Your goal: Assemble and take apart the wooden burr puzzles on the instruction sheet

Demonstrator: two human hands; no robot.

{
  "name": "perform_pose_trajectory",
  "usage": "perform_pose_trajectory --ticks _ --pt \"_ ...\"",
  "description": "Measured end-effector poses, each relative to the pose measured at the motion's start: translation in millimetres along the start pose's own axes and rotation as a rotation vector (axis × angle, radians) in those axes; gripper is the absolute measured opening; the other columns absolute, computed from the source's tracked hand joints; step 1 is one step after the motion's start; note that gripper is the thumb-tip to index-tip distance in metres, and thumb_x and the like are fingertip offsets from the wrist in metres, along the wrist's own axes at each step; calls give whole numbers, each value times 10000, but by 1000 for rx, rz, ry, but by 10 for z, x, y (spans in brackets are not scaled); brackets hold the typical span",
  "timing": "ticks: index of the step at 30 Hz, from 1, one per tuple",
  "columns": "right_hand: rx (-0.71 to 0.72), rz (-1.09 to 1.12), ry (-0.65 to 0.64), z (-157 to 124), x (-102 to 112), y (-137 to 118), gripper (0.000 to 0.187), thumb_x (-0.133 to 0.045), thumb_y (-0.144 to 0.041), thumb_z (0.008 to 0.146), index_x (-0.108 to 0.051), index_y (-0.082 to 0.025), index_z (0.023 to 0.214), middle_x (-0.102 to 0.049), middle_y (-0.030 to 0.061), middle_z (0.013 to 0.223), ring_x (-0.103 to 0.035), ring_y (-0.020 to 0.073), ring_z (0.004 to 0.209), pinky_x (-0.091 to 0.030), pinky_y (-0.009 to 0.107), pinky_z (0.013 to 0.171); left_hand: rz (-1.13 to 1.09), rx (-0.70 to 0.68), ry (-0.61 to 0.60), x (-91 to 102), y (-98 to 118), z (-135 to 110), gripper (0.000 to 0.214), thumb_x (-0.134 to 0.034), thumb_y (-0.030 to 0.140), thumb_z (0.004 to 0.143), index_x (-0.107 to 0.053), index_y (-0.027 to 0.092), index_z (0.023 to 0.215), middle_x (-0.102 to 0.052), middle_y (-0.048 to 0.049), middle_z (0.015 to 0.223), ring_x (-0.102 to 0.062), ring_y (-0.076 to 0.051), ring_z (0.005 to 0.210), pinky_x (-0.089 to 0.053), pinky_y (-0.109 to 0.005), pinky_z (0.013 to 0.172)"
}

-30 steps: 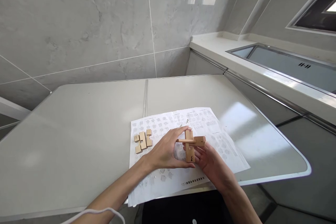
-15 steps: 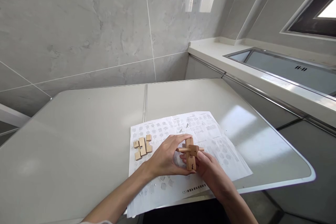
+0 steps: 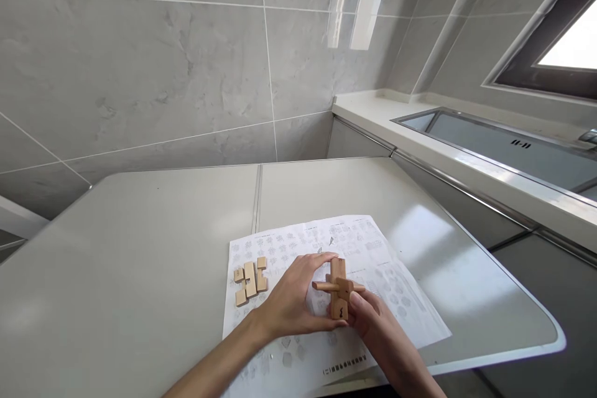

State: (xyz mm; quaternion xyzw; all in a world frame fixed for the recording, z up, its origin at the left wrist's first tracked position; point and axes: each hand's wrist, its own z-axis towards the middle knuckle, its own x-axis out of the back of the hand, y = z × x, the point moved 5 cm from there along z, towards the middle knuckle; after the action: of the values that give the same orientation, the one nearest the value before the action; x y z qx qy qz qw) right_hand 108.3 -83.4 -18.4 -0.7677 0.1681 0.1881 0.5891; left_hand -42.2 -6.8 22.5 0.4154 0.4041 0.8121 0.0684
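Note:
Several interlocked wooden puzzle pieces (image 3: pixel 339 305) form a cross-shaped cluster held above the printed sheet. One upright block carries a dark mark near its lower end, and a thinner bar crosses it sideways. My left hand (image 3: pixel 298 298) grips the upright block, fingers at its top end and thumb at its bottom. My right hand (image 3: pixel 373 317) is closed on the cluster's right side, its thumb pressed on the short block in front; its other fingers are mostly hidden behind. To the left, loose notched wooden pieces (image 3: pixel 250 280) lie on the paper (image 3: pixel 392 261).
Under the paper is a pale folding table (image 3: pixel 140 261) with a seam across it. A grey tiled wall (image 3: pixel 163 74) rises behind. At the right a white counter (image 3: pixel 364 115) holds a sink (image 3: pixel 504 143), below a dark-framed window (image 3: pixel 536 68).
The view has tilted up, so the table, paper and hands appear lower. Both hands keep hold of the wooden cluster, with little visible change in their grip.

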Motion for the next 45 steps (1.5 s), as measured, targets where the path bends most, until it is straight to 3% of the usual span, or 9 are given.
perform_pose_trajectory --ticks 4,9,13,16,25,34,40,45 --pt "-13 -73 51 53 109 -123 544 -776 -652 896 -812 -221 1226 -762 140 1329 -664 395 1251 -530 520 1034 41 2 46 27 -22 -20 1015 -856 560 868 -258 310 1650 -452 -169 1668 -477 -369 1530 -492 -597 1214" --pt "98 -355 226 266 377 -512 562 -846 -669 806 -809 -205 1119 -811 134 1151 -716 378 1131 -551 505 996 136 15 92 56 -36 -28 758 -697 464 1024 -282 289 1633 -470 -168 1650 -483 -335 1531 -498 -595 1214" --pt "121 -650 439 532 638 -812 858 -898 -639 734 -630 -211 1428 -834 108 1036 -748 395 1132 -545 539 1020 224 -50 58 35 16 -28 627 -648 386 1057 -339 268 1589 -516 -166 1607 -536 -318 1480 -548 -550 1166" --pt "180 -929 560 706 772 -987 919 -875 -651 714 -595 -184 1454 -825 111 1058 -753 388 1123 -549 524 1013 280 -93 41 17 46 -36 573 -646 327 1051 -382 246 1553 -554 -173 1557 -591 -316 1415 -575 -525 1128" --pt "201 -1177 623 1034 1052 -1073 894 -760 -732 752 -586 -191 1442 -778 136 1232 -736 348 1124 -575 477 968 329 -119 52 10 41 -52 534 -639 216 1010 -433 235 1502 -611 -173 1463 -647 -317 1325 -609 -498 1074" --pt "214 -1222 594 1087 1145 -1039 879 -704 -756 806 -559 -197 1469 -742 135 1355 -730 348 1170 -575 457 946 352 -126 31 22 86 -41 512 -645 161 982 -466 220 1459 -640 -162 1419 -659 -309 1291 -621 -486 1061" --pt "245 -1241 572 1101 1205 -991 806 -673 -763 836 -592 -226 1432 -762 136 1311 -726 380 1171 -570 491 943 363 -145 16 3 76 -37 506 -636 134 966 -478 206 1442 -648 -170 1401 -660 -317 1284 -619 -489 1062" --pt "263 -1191 600 1114 1269 -1001 908 -728 -755 771 -565 -228 1493 -773 140 1300 -730 418 1151 -565 525 939 381 -160 10 -4 84 -38 491 -619 119 961 -481 202 1425 -661 -167 1377 -674 -310 1241 -636 -471 1020"
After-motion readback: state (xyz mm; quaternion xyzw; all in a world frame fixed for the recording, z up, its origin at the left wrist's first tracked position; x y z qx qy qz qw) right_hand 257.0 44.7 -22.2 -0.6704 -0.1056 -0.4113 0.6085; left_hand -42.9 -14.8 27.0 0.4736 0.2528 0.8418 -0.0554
